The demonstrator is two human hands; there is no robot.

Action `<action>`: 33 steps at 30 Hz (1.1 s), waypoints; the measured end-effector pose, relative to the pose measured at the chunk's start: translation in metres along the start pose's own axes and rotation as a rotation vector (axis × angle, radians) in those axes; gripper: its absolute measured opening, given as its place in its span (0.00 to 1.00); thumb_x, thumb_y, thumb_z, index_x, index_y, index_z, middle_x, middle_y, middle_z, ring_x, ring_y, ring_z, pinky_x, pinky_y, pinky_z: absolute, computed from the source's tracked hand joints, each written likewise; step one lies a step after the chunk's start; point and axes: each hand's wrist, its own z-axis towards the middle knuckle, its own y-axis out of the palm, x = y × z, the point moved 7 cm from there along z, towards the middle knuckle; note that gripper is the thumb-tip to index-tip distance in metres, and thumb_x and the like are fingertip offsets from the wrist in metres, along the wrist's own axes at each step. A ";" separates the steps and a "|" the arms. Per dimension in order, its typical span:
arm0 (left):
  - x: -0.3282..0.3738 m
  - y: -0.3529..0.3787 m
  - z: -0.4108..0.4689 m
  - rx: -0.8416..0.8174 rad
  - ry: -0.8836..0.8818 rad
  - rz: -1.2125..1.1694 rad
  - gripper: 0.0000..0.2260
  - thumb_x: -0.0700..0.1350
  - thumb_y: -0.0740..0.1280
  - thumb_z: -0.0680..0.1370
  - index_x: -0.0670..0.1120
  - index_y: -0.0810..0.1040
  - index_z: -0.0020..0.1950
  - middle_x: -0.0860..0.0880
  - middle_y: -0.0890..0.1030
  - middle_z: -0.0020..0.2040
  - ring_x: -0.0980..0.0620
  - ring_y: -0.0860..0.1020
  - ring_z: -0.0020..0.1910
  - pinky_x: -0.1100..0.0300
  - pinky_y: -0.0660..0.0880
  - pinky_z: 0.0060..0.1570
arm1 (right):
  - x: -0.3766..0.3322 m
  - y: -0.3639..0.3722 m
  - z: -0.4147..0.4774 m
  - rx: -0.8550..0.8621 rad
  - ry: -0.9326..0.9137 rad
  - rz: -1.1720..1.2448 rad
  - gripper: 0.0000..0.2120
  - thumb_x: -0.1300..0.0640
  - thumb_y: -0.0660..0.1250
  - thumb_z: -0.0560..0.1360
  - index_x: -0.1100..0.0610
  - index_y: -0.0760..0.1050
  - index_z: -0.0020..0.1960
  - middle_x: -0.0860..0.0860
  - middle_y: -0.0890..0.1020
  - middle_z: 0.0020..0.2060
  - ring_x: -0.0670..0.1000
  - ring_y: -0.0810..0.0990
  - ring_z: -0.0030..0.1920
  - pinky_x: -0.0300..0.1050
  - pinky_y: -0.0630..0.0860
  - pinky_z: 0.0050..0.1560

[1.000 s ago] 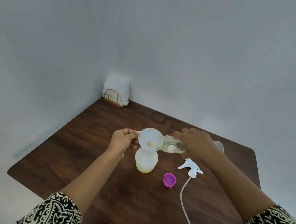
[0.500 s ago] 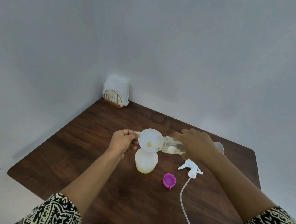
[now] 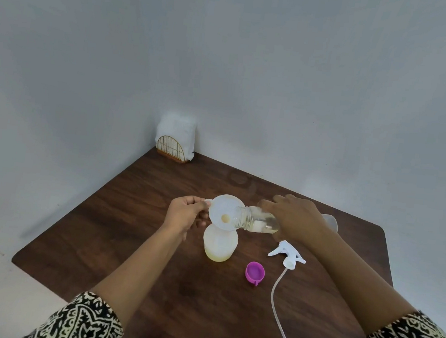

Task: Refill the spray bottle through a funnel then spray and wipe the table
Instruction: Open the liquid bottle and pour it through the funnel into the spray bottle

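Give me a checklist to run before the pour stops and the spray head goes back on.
1. Funnel seated in spray bottle neck: ok.
2. Left hand pinches funnel's rim tab: ok.
3. Right hand grips refill bottle, mouth over funnel: ok.
4. Spray bottle filled: not ok, liquid only near base.
5. Spray head lying loose on table, near spray bottle: ok.
6. Table free of spills: cannot tell.

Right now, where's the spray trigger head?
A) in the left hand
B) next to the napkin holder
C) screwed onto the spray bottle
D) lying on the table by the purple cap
D: the trigger head lies on the table beside the purple cap, its tube trailing. The spray bottle carries the funnel instead.
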 end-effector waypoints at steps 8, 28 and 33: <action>0.000 0.000 0.000 0.007 -0.001 0.002 0.05 0.40 0.70 0.76 0.40 0.83 0.49 0.44 0.82 0.36 0.54 0.76 0.29 0.65 0.74 0.26 | -0.001 0.000 0.000 -0.003 -0.004 -0.012 0.29 0.50 0.70 0.70 0.46 0.63 0.68 0.47 0.75 0.52 0.50 0.75 0.51 0.42 0.67 0.37; 0.000 0.001 0.000 0.004 0.010 -0.005 0.05 0.39 0.70 0.76 0.39 0.83 0.50 0.45 0.81 0.34 0.54 0.75 0.29 0.64 0.74 0.26 | -0.001 -0.004 0.000 0.000 -0.012 -0.005 0.30 0.49 0.70 0.70 0.46 0.63 0.68 0.48 0.76 0.53 0.51 0.75 0.52 0.43 0.68 0.39; 0.000 0.001 0.000 0.004 0.008 -0.008 0.05 0.39 0.69 0.76 0.39 0.83 0.50 0.44 0.81 0.35 0.54 0.75 0.29 0.65 0.74 0.26 | -0.001 -0.004 0.000 -0.007 -0.015 -0.006 0.30 0.49 0.70 0.69 0.45 0.63 0.68 0.48 0.75 0.53 0.51 0.75 0.52 0.43 0.69 0.39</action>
